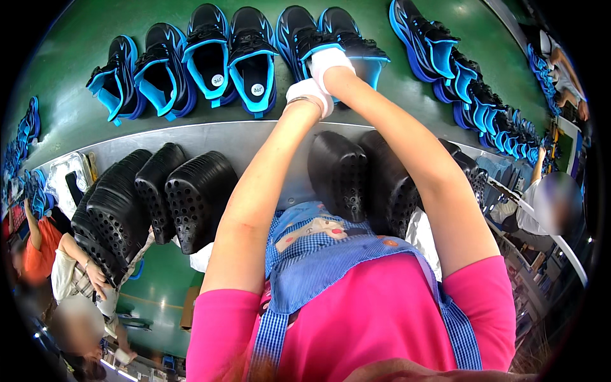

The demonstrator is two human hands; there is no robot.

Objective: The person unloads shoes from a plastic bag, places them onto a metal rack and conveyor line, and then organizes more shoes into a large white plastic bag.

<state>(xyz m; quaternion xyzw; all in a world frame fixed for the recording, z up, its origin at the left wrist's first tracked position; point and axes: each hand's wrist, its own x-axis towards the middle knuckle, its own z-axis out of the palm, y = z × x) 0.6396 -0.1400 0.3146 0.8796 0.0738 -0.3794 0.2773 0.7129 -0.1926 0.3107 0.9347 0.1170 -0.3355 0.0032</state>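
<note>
My right hand (329, 61), in a white glove, reaches into the opening of a black and blue sneaker (296, 32). Just below it, my left hand (308, 91), also gloved in white, is at that sneaker's heel end and partly behind my right wrist. The fingers of both hands are hidden, so their grip does not show. Close on the right stands a matching sneaker (344, 28), partly covered by my right hand. To the left, another sneaker (253, 32) has a round white sticker on its insole.
More sneakers (163, 63) stand on the green table (356, 121), and a long row of sneakers (474, 83) runs down the right. Black ridged shoe forms (200, 191) line the metal edge (267, 143) before me. Other people are at both sides.
</note>
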